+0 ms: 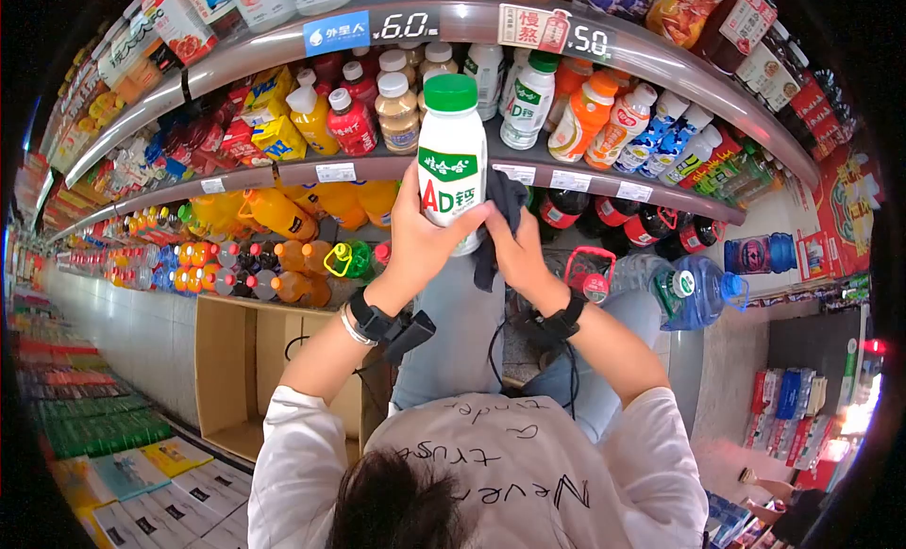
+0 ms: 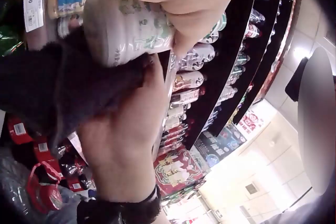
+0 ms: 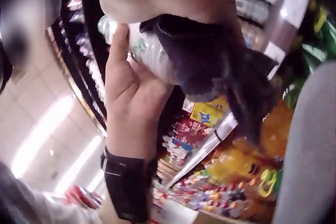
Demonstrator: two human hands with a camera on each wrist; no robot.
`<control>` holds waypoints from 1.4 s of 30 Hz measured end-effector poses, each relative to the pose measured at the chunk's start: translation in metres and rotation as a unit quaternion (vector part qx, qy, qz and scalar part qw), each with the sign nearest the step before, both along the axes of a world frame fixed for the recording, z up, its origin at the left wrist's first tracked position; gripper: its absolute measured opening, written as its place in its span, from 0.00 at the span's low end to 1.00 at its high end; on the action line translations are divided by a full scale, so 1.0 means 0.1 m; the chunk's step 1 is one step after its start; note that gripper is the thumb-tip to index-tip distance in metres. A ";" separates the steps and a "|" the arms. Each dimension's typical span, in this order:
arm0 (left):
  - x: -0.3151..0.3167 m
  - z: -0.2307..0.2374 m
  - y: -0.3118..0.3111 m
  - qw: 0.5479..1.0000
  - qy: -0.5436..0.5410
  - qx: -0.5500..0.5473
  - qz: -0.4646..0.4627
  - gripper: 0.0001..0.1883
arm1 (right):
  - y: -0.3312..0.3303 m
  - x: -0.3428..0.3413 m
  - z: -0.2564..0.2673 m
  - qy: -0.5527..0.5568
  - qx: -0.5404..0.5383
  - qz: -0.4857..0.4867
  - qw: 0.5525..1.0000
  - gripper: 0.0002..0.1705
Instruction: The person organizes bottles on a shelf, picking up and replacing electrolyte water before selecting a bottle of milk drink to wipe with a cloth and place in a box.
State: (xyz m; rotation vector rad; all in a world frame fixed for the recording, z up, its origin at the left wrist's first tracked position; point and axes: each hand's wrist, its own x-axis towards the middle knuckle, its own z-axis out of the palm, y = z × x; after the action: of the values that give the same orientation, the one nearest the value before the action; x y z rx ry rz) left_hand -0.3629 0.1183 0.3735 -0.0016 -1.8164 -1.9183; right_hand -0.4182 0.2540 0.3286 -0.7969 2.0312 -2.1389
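Note:
A white bottle [image 1: 453, 139] with a green cap and a green label marked AD stands upright in front of the person, before the shelf. The left hand [image 1: 427, 230] grips its lower part, the thumb lying across the front. On the bottle's other side, the right hand [image 1: 519, 252] holds a dark cloth [image 1: 510, 198] against it. In the left wrist view the cloth [image 2: 58, 82] hangs from the right hand [image 2: 126, 129] beside the bottle's base. The right wrist view shows the left hand [image 3: 137, 95] wrapped around the bottle [image 3: 152, 53]; the right hand's fingertips are hidden behind the cloth.
A drinks shelf [image 1: 377, 167] packed with bottles curves across the front, with a similar green-capped bottle [image 1: 528, 101] on it. Below stand large bottles, including a water jug [image 1: 708, 294]. An open cardboard box [image 1: 222, 360] sits at the left by the person's legs.

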 end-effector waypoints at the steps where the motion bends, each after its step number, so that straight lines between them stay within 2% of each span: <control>1: 0.00 0.02 -0.01 1.000 0.025 0.006 0.004 0.38 | -0.13 0.06 0.00 -0.121 -0.082 0.016 0.989 0.23; 2: 0.01 0.04 -0.03 1.000 0.012 0.007 -0.002 0.42 | -0.18 0.09 0.03 -0.210 -0.120 0.037 0.970 0.24; 4: 0.06 0.05 -0.10 1.000 0.018 0.016 -0.002 0.42 | -0.26 0.13 0.17 -0.383 -0.188 0.077 0.901 0.27; 7: 0.11 0.05 -0.19 0.999 0.035 -0.009 0.036 0.43 | -0.33 0.15 0.31 -0.431 -0.157 0.130 0.879 0.28; 9: 0.14 0.02 -0.24 0.998 0.032 -0.025 0.056 0.42 | -0.40 0.15 0.27 -0.448 -0.125 0.127 0.876 0.26; 10: 0.15 -0.02 -0.30 0.991 0.016 -0.105 0.085 0.46 | -0.45 0.13 0.18 -0.444 -0.108 0.118 0.882 0.25; 11: 0.17 -0.04 -0.33 0.988 0.018 -0.124 0.090 0.47 | -0.50 0.10 0.08 -0.439 -0.091 0.110 0.887 0.24; 13: 0.21 -0.08 -0.37 0.982 0.018 -0.160 0.098 0.50 | -0.55 0.06 -0.10 -0.412 -0.049 0.080 0.906 0.23; 15: 0.25 -0.15 -0.42 0.985 0.008 -0.141 0.097 0.53 | -0.60 0.05 -0.20 -0.406 -0.008 0.036 0.913 0.23; 16: 0.28 -0.12 -0.44 0.985 0.005 -0.138 0.103 0.53 | -0.59 0.08 -0.01 -0.375 0.051 0.059 0.924 0.20; 18: 0.35 -0.12 -0.52 0.978 0.009 -0.165 0.131 0.53 | -0.62 0.03 -0.16 -0.158 0.078 0.022 0.984 0.17; 19: 0.38 -0.16 -0.58 0.981 -0.002 -0.150 0.125 0.54 | -0.66 0.02 -0.21 -0.044 0.089 0.006 0.995 0.16; 20: 0.43 -0.23 -0.64 0.984 -0.014 -0.134 0.121 0.54 | -0.69 0.08 0.05 -0.010 0.090 -0.011 0.996 0.13; 21: 0.48 -0.32 -0.68 0.986 -0.026 -0.117 0.118 0.54 | -0.76 0.10 0.12 0.032 0.033 -0.009 0.999 0.16; 25: 0.69 -0.48 -0.70 0.993 -0.034 -0.085 0.076 0.47 | -1.06 0.29 0.38 -0.047 -0.050 0.119 0.990 0.21; 26: 0.74 -0.48 -0.71 0.990 -0.016 -0.102 0.097 0.42 | -1.11 0.29 0.25 -0.060 -0.011 0.139 0.988 0.24; 29: 0.87 -0.50 -0.87 0.991 -0.013 -0.038 0.127 0.40 | -1.24 0.42 0.20 -0.033 0.004 0.169 0.985 0.26; 30: 0.91 -0.49 -0.91 0.991 0.003 0.003 0.135 0.38 | -1.29 0.49 0.20 0.008 0.004 0.174 0.985 0.27; 34: 1.11 -0.48 -1.17 0.985 -0.041 -0.075 0.149 0.37 | -1.50 0.63 0.19 0.014 0.029 0.209 0.977 0.24; 36: 1.18 -0.45 -1.22 0.987 -0.070 -0.051 0.133 0.38 | -1.55 0.68 0.16 0.031 0.022 0.214 0.976 0.23; 38: 1.23 -0.42 -1.26 0.984 -0.111 -0.067 0.121 0.39 | -1.58 0.72 0.17 0.045 0.028 0.223 0.973 0.24; 42: 1.27 -0.51 -1.28 0.979 -0.114 -0.120 0.116 0.39 | -1.62 0.71 0.23 0.095 0.047 0.222 0.969 0.27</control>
State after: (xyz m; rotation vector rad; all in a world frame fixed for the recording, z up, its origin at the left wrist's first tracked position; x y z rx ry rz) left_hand -0.2356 -0.0094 0.3228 0.3476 -2.0858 -1.5831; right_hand -0.3474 0.0924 0.3518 -1.3386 1.7925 -1.7633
